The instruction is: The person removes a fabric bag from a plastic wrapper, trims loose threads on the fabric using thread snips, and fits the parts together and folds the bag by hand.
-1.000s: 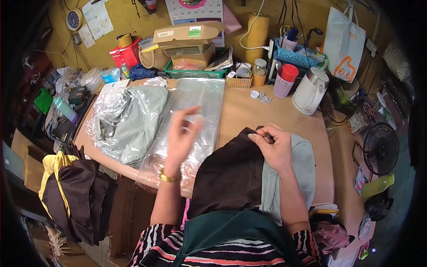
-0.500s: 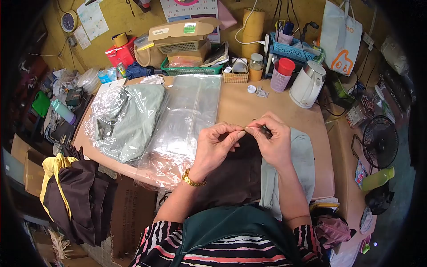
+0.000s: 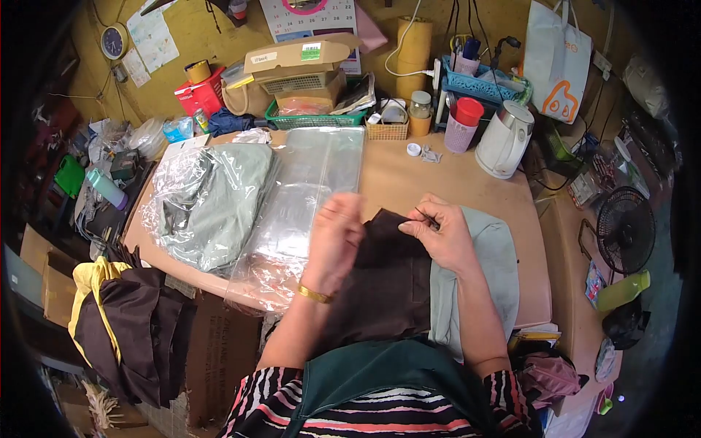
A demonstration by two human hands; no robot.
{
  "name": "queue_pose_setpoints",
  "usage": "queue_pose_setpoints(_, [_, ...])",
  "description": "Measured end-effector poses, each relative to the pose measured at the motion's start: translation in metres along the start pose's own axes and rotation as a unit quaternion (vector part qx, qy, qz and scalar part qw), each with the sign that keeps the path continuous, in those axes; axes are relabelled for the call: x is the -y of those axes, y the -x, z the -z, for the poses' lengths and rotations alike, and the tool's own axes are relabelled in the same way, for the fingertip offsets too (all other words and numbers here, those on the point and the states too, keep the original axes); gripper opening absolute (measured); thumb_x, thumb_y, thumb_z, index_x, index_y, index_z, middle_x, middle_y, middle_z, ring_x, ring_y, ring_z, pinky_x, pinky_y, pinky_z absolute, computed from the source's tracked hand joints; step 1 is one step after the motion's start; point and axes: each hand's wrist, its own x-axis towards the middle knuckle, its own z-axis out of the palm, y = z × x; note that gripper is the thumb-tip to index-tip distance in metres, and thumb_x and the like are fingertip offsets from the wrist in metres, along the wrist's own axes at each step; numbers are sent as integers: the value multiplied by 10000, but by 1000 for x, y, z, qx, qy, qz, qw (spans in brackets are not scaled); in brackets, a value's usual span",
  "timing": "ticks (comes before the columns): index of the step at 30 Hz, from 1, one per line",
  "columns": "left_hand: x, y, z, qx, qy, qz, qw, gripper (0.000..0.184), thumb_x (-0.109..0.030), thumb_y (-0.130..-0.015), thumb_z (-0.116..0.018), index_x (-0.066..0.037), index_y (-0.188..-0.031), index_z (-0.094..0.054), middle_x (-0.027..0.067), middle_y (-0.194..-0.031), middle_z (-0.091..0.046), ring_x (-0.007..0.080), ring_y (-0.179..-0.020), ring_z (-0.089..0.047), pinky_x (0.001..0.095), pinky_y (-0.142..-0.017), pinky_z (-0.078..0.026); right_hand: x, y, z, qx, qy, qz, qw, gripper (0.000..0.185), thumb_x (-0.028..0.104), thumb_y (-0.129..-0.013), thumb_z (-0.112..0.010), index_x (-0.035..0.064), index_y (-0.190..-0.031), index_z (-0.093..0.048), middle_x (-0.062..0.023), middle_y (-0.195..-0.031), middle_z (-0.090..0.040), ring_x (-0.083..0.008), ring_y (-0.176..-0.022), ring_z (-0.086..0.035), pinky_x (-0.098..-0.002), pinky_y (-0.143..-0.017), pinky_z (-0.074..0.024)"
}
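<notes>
Dark brown cloth lies in front of me, its long axis running from a raised top corner down toward my lap. My right hand is nearer, pinching the cloth near that corner, with a small dark object among the fingers. My left hand is curled and blurred, left of the corner — I cannot tell whether it holds anything. Pale green cloth lies along the brown one's right side. On the tan tabletop, clear plastic sheets lie to the left; a white kettle stands far right, against a yellow-walled room.
</notes>
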Motion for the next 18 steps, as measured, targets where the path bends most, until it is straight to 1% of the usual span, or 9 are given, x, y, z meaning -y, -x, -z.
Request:
queue_pose_setpoints(2, [-25, -19, 38, -56, 109, -27, 992, 116, -163, -945, -615, -76, -869, -620, -64, -643, -462, 21, -506, -361, 182, -439, -261, 0, 2, 6, -6, 5, -10, 1000, 222, 71, -752, -777, -44, -748, -587, -16, -704, -454, -97, -636, -410, -249, -594, -346])
queue_pose_setpoints(5, [-49, -22, 57, -57, 21, -138, 988, 135, -181, -934, -630, -60, -994, -629, -70, -642, -466, -1, -500, -345, 200, -417, -239, 2, 5, 9, -16, 12, -19, 1000, 235, 92, -758, -775, -50, -758, -588, -49, -702, -472, -130, -625, -424, -276, -596, -360])
queue_pose_setpoints(6, [-51, -12, 53, -16, -156, -79, 985, 204, -185, -927, -636, -43, -1071, -618, -66, -656, -501, -5, -494, -348, 204, -412, -250, 3, 5, 9, -22, 13, -20, 999, 234, 95, -761, -773, -50, -756, -589, -50, -703, -478, -130, -624, -429, -278, -596, -364])
queue_pose_setpoints(7, [-57, -1, 38, 25, -327, -15, 945, 283, -190, -921, -643, -25, -1149, -608, -62, -671, -536, -9, -488, -351, 208, -407, -260, 4, 5, 8, -22, 12, -20, 999, 234, 95, -761, -773, -50, -756, -589, -50, -703, -478, -130, -624, -429, -278, -596, -364])
queue_pose_setpoints(9, [-52, 15, -4, 67, -379, 48, 922, 512, -183, -874, -705, 0, -1311, -511, 23, -760, -660, 25, -522, -526, 174, -447, -401, 6, 5, 4, -28, 24, -6, 999, 234, 105, -755, -780, -45, -771, -602, -52, -715, -498, -133, -628, -444, -282, -593, -374])
queue_pose_setpoints(13, [-9, 8, -8, 40, -259, 94, 961, 353, -149, -894, -689, 9, -1200, -609, 19, -747, -652, 42, -583, -584, 186, -499, -470, 10, 6, 1, -20, 42, -4, 999, 207, 111, -758, -780, -30, -813, -638, -53, -735, -520, -135, -647, -479, -287, -603, -397])
queue_pose_setpoints(15, [2, 6, -7, 45, -225, 19, 973, 211, -99, -906, -663, 9, -1087, -677, 11, -771, -634, 49, -625, -595, 183, -540, -489, 19, 6, 0, -16, 30, 13, 999, 194, 124, -768, -776, -18, -847, -669, -51, -742, -537, -143, -671, -518, -287, -620, -423])
queue_pose_setpoints(16, [2, 8, -8, 46, -224, 20, 973, 211, -99, -906, -663, 9, -1087, -677, 11, -771, -634, 49, -625, -595, 183, -540, -489, 22, 5, -1, -18, 31, 12, 999, 194, 124, -768, -776, -18, -847, -669, -51, -742, -537, -143, -671, -518, -287, -620, -423])
queue_pose_setpoints(18, [0, 12, -11, 82, -295, -22, 952, 166, -90, -900, -668, 5, -1030, -704, 14, -811, -615, 57, -666, -600, 183, -569, -497, 27, 3, -5, -56, -10, 28, 998, 136, 58, -775, -761, -21, -800, -652, -4, -729, -506, -74, -650, -445, -225, -590, -365])
